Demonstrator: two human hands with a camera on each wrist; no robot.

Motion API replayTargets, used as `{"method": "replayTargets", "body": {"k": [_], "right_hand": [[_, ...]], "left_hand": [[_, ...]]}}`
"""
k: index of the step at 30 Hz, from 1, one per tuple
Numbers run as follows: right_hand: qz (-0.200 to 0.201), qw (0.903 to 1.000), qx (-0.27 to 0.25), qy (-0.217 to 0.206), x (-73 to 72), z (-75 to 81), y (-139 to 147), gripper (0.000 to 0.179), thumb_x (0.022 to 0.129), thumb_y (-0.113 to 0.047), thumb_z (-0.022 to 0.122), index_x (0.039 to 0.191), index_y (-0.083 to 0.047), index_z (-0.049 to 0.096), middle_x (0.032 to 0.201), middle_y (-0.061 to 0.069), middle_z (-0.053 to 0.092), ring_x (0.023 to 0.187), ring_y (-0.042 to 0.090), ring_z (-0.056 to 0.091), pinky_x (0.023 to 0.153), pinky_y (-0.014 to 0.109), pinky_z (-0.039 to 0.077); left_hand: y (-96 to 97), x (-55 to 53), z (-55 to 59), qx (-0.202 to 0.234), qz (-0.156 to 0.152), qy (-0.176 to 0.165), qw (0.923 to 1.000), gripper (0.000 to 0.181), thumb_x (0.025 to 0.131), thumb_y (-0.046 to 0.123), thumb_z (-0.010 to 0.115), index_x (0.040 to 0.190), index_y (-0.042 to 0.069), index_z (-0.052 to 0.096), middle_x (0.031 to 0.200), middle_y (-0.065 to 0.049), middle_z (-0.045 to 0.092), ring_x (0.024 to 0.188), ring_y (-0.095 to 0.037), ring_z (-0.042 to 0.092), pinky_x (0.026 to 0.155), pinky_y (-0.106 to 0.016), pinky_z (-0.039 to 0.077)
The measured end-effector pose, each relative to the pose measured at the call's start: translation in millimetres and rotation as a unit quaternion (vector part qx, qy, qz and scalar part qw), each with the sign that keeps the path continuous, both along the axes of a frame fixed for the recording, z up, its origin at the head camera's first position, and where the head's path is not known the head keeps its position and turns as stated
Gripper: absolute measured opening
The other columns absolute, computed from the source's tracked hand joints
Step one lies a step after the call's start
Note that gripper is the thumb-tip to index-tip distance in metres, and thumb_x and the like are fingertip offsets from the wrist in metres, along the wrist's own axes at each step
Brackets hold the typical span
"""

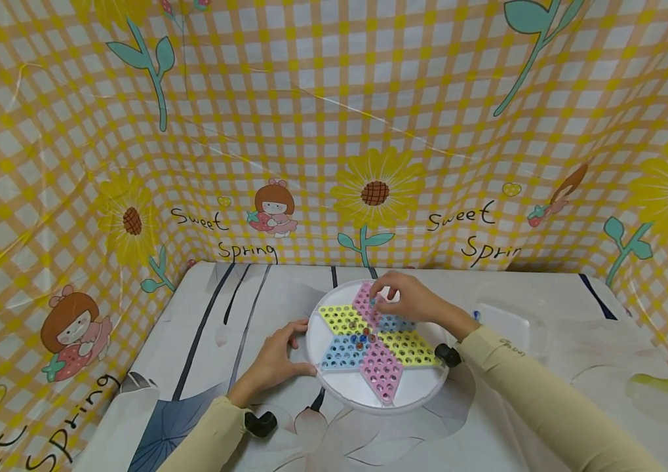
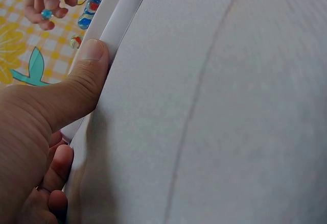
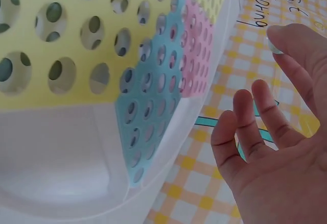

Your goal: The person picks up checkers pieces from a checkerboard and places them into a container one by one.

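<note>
A round white Chinese checkers board [image 1: 342, 387] lies on the table, its perforated star divided into pink, yellow and blue parts. At the board's left rim, my left hand [image 1: 275, 357] grips the edge, thumb toward the near side and fingers farther back. My right hand [image 1: 409, 300] is raised over the far pink point, pinching a light blue marble [image 2: 47, 14] between thumb and index finger. The other right fingers spread loosely in the right wrist view. Several blue and reddish marbles [image 1: 363, 339] cluster at the star's middle, with a yellowish marble [image 1: 353, 324] slightly behind them.
Right of the board stands a clear plastic tray [image 1: 507, 328], partly behind the right forearm. A small blue object [image 1: 476, 315] shows by its left edge. Behind the table [image 1: 239, 288] hangs a yellow checked cloth [image 1: 310, 118]. Each wrist wears a black camera [image 1: 259, 425].
</note>
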State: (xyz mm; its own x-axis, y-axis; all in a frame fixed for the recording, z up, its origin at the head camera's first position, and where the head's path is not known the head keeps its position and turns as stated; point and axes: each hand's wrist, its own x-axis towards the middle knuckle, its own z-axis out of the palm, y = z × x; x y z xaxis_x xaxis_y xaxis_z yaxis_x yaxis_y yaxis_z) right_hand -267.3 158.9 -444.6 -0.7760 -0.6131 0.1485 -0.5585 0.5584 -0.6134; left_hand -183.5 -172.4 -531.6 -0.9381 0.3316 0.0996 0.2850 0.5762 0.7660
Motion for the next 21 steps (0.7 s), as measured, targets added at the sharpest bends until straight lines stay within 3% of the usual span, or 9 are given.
{"method": "replayTargets", "body": {"k": [7, 15, 21], "right_hand": [[-0.023, 0.9994, -0.014, 0.024, -1.1, 8.0, -0.1, 0.020, 0.092, -0.015, 0.078, 0.111, -0.012, 0.073, 0.112, 0.005, 0.068, 0.091, 0.025, 0.060, 0.069, 0.034, 0.049], [-0.027, 0.9987, -0.016, 0.039, 0.3, 11.0, 0.1, 0.019, 0.090, -0.013, 0.079, 0.108, -0.014, 0.074, 0.114, 0.005, 0.068, 0.089, 0.022, 0.060, 0.071, 0.035, 0.049], [-0.026, 0.9986, -0.019, 0.043, -0.1, 9.2, 1.3, 0.020, 0.089, -0.013, 0.080, 0.109, -0.012, 0.074, 0.114, 0.005, 0.068, 0.088, 0.022, 0.060, 0.072, 0.036, 0.050]], "left_hand": [[-0.7, -0.8, -1.6, 0.004, -0.004, 0.003, 1.0000, 0.087, 0.071, 0.028, 0.096, 0.145, 0.011, 0.052, 0.136, 0.004, 0.059, 0.095, -0.015, 0.046, 0.084, -0.034, 0.035], [-0.6, -0.3, -1.7, 0.003, -0.002, 0.001, 1.0000, 0.088, 0.071, 0.028, 0.096, 0.145, 0.011, 0.052, 0.131, 0.003, 0.059, 0.095, -0.015, 0.046, 0.083, -0.034, 0.035], [-0.5, -0.7, -1.9, 0.003, -0.002, 0.005, 1.0000, 0.088, 0.070, 0.028, 0.096, 0.145, 0.011, 0.052, 0.137, 0.003, 0.059, 0.095, -0.015, 0.046, 0.082, -0.033, 0.036]]}}
